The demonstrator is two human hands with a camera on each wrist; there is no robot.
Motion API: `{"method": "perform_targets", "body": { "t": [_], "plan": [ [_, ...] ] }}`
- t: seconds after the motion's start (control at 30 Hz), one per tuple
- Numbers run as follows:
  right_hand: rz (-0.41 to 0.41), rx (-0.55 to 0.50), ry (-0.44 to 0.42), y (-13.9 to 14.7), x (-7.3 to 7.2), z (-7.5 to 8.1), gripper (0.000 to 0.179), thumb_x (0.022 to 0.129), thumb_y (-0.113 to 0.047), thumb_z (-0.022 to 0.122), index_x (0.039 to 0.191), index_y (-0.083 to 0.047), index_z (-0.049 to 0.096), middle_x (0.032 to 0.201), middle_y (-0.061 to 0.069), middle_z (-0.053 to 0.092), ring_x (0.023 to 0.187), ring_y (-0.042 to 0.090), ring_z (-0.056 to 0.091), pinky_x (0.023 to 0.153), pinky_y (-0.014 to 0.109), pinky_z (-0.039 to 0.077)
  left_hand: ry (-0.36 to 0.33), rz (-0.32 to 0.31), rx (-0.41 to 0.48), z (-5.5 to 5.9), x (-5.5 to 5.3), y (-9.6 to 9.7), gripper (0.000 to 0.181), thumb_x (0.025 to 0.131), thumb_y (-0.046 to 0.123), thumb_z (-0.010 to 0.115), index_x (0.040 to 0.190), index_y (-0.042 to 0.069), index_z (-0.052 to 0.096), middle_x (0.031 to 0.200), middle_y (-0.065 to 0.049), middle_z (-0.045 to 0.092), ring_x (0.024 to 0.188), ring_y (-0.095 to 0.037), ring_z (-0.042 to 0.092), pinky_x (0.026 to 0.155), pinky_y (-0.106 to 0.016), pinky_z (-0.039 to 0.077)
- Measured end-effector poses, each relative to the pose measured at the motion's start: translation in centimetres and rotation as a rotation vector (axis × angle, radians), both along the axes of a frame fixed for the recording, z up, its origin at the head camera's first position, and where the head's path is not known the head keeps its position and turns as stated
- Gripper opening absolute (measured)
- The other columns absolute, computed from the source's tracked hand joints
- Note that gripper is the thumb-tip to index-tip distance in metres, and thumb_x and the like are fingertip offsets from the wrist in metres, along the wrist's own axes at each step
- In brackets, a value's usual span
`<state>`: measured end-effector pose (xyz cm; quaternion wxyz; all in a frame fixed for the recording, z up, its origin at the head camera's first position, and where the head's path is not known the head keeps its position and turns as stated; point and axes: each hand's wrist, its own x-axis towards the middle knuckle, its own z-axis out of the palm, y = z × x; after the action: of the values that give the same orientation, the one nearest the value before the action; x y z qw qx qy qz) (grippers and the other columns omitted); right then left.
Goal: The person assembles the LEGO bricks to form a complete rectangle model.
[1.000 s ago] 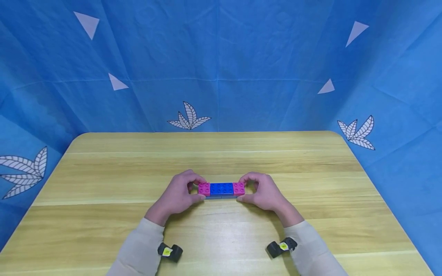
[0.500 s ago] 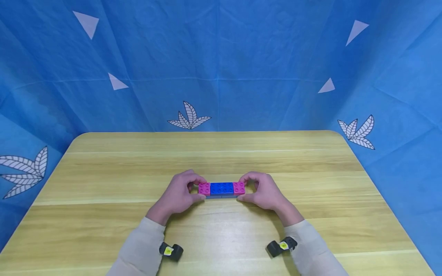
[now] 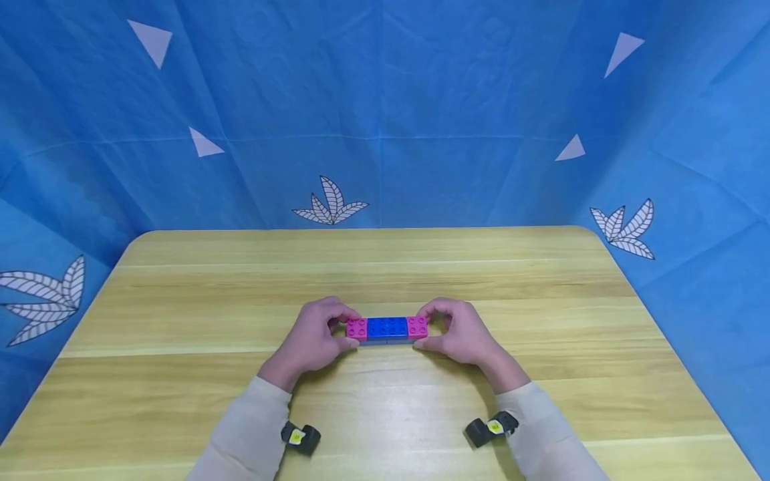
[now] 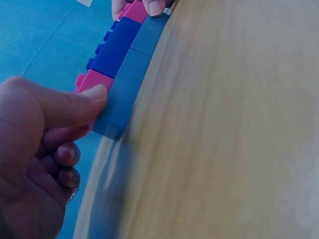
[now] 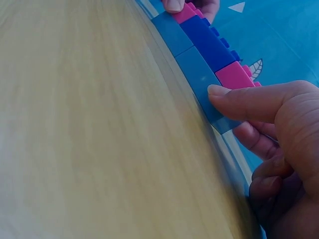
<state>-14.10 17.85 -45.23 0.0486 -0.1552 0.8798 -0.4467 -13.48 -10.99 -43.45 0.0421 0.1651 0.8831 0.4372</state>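
A low row of toy building bricks lies on the wooden table, two layers high. On top, a dark blue brick (image 3: 388,327) sits between a pink brick (image 3: 356,328) at the left and another pink brick (image 3: 417,327) at the right. Underneath, two lighter blue bricks meet end to end: the left blue brick (image 4: 119,94) and the right blue brick (image 5: 192,62). My left hand (image 3: 315,335) pinches the row's left end, thumb on the near side. At the opposite end my right hand (image 3: 456,332) pinches likewise, its index finger behind the bricks.
The wooden table (image 3: 385,414) spreads out around the bricks. A blue cloth (image 3: 385,100) with white triangles and leaf prints hangs behind it and at both sides. A small black camera (image 3: 301,437) is strapped to each wrist.
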Motion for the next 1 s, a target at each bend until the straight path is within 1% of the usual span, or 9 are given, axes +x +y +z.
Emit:
{"method": "perform_targets", "body": {
  "t": [0.27, 0.47, 0.7, 0.83, 1.0],
  "plan": [
    [0.001, 0.001, 0.002, 0.1, 0.1, 0.0, 0.038, 0.067, -0.016, 0.094, 0.098, -0.022, 0.073, 0.076, 0.004, 0.058, 0.057, 0.015, 0.039, 0.056, 0.031, 0.035, 0.04, 0.014, -0.008, -0.3, 0.2, 0.2, 0.034, 0.072, 0.006, 0.09, 0.102, 0.015, 0.077, 0.079, -0.001, 0.055, 0.069, -0.019, 0.048, 0.059, -0.032, 0.04],
    [0.011, 0.007, 0.012, 0.1, 0.1, -0.2, 0.038, 0.068, -0.017, 0.094, 0.1, -0.021, 0.073, 0.08, 0.0, 0.06, 0.057, 0.015, 0.039, 0.057, 0.031, 0.036, 0.028, 0.026, 0.008, -0.2, 0.5, 0.0, 0.034, 0.073, 0.006, 0.09, 0.103, 0.015, 0.077, 0.08, -0.002, 0.055, 0.071, -0.021, 0.049, 0.059, -0.032, 0.041],
    [0.004, 0.004, 0.018, 0.0, 0.0, -0.4, 0.038, 0.069, -0.017, 0.093, 0.101, -0.022, 0.072, 0.076, 0.003, 0.057, 0.054, 0.014, 0.037, 0.053, 0.029, 0.034, 0.023, 0.048, 0.017, -0.6, 0.5, 0.0, 0.035, 0.074, 0.007, 0.089, 0.105, 0.016, 0.076, 0.08, -0.004, 0.053, 0.073, -0.022, 0.049, 0.06, -0.032, 0.04],
    [0.0, 0.003, 0.02, 0.0, 0.1, -0.4, 0.038, 0.069, -0.017, 0.093, 0.101, -0.022, 0.072, 0.083, -0.003, 0.062, 0.055, 0.014, 0.038, 0.052, 0.029, 0.034, 0.02, 0.06, 0.017, -0.9, 0.6, 0.0, 0.037, 0.074, 0.008, 0.089, 0.107, 0.016, 0.075, 0.082, -0.003, 0.054, 0.076, -0.022, 0.05, 0.061, -0.032, 0.042],
    [-0.006, -0.007, 0.022, 0.0, 0.1, -0.4, 0.039, 0.069, -0.018, 0.093, 0.101, -0.022, 0.072, 0.088, -0.007, 0.064, 0.055, 0.014, 0.039, 0.052, 0.029, 0.035, 0.023, 0.065, 0.025, -1.2, 0.7, -0.2, 0.04, 0.075, 0.009, 0.089, 0.111, 0.012, 0.072, 0.085, -0.001, 0.058, 0.077, -0.022, 0.051, 0.063, -0.032, 0.043]
  ]
}}
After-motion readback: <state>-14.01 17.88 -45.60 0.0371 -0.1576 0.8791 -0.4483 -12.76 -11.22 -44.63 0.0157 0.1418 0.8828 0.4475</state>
